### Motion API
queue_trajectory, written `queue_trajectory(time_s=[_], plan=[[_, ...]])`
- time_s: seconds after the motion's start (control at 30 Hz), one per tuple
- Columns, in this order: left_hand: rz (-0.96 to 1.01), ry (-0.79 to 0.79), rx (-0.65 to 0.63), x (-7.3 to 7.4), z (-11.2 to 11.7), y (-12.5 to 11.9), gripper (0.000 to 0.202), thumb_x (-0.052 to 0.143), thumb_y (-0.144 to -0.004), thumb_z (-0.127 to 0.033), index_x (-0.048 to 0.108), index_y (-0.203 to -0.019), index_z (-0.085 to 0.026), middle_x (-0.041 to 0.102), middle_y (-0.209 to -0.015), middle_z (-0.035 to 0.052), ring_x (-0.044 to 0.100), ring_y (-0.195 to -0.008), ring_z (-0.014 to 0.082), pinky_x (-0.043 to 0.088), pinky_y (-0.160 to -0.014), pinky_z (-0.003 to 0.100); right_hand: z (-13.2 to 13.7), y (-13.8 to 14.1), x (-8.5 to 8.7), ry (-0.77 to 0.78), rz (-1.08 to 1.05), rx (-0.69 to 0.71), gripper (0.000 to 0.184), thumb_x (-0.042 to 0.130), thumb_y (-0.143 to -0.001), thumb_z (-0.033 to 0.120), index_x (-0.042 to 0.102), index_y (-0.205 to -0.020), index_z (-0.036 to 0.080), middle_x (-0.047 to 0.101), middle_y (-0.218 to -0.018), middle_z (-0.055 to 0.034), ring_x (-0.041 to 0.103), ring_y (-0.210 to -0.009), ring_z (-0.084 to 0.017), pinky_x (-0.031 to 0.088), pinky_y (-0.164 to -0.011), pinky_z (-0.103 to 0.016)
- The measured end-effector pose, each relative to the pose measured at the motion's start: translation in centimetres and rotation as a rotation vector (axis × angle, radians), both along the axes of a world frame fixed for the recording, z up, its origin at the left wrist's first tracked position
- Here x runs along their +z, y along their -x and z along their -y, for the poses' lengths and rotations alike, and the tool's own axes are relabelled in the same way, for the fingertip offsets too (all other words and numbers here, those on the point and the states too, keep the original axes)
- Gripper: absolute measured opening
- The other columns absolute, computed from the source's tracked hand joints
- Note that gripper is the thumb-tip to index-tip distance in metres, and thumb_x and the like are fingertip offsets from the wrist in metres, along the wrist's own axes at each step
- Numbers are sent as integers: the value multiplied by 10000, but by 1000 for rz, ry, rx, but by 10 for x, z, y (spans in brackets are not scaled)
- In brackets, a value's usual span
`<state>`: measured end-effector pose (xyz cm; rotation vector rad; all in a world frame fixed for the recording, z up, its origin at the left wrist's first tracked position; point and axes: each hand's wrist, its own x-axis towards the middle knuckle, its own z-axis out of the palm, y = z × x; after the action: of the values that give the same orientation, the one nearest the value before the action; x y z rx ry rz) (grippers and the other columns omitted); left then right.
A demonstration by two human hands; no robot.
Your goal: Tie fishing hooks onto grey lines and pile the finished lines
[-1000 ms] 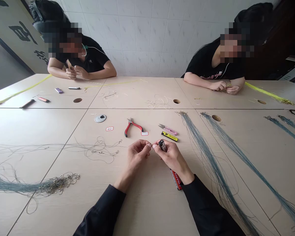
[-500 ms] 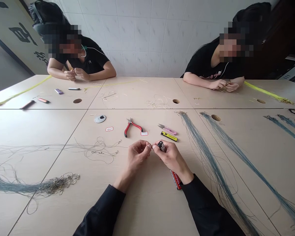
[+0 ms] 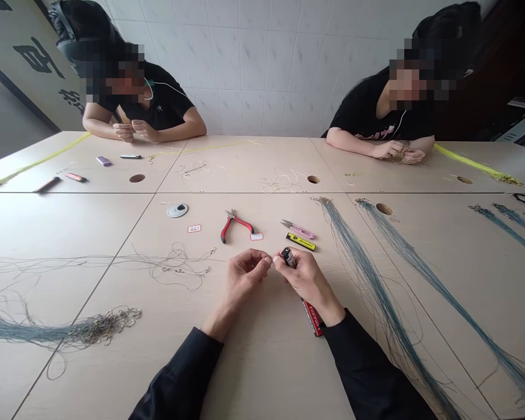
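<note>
My left hand (image 3: 248,271) is closed in a pinch, thumb against forefinger. A thin line (image 3: 201,259) runs from the left of the table up to this hand; its end between the fingertips is too small to make out. My right hand (image 3: 304,274) is wrapped around a black lighter (image 3: 289,256) whose top points up and away. The fingertips of both hands meet. Beyond them lie red-handled pliers (image 3: 238,223), pink thread snips (image 3: 298,228) and a yellow lighter (image 3: 301,241). A red box (image 3: 311,318) shows partly under my right wrist.
Bundles of blue-grey line (image 3: 354,262) stretch across the right side; another bundle with metal clasps (image 3: 107,325) lies at left. Loose lines (image 3: 175,268) curl beside my left hand. A round silver lid (image 3: 177,210) is near the seam. Two people work across the table with their own hands.
My hands hold nearly the same pose, the joined fingertips shifted very slightly to the right. The person across at right has moved their fingers a little.
</note>
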<state>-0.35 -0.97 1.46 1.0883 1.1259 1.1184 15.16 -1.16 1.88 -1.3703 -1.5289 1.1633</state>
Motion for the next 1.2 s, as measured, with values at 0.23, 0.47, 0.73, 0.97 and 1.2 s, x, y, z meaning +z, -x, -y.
queue_trajectory(time_s=[0.23, 0.47, 0.73, 0.97, 1.2], plan=[[-12, 2, -18, -3, -1, 0, 259, 748, -749, -378, 699, -792, -128, 621, -605, 12, 529, -543, 103, 403, -516, 214, 2, -2, 4, -23, -14, 44, 359, 541, -911, 439, 442, -664, 198, 330, -606, 45, 303, -570, -108, 273, -514, -249], [-54, -12, -40, -5, 0, 0, 271, 727, -774, -401, 671, -804, -138, 622, -615, 13, 547, -538, 111, 431, -512, 217, 2, -1, 8, -52, 14, 24, 376, 552, -902, 418, 394, -638, 203, 342, -591, 46, 317, -566, -107, 267, -527, -253], [-122, -62, -36, -10, 2, 0, 237, 681, -810, -380, 642, -796, -147, 606, -634, 3, 541, -534, 107, 426, -507, 217, 0, -2, 7, -80, 68, 27, 349, 553, -882, 379, 370, -639, 208, 349, -592, 45, 319, -578, -113, 287, -556, -262], [-64, -56, -53, -7, 1, -1, 214, 667, -807, -358, 601, -785, -156, 568, -645, -19, 516, -520, 91, 431, -490, 209, 1, -3, 7, -30, -54, -102, 307, 551, -907, 511, 516, -973, 213, 447, -658, 44, 382, -545, -119, 325, -519, -254], [-4, -25, -13, -7, 0, -1, 203, 658, -798, -344, 576, -791, -158, 544, -650, -32, 500, -507, 81, 440, -479, 207, 1, -2, 7, 46, -167, -54, 407, 371, -979, 604, 489, -1112, 238, 414, -707, 44, 363, -513, -108, 337, -460, -233]])
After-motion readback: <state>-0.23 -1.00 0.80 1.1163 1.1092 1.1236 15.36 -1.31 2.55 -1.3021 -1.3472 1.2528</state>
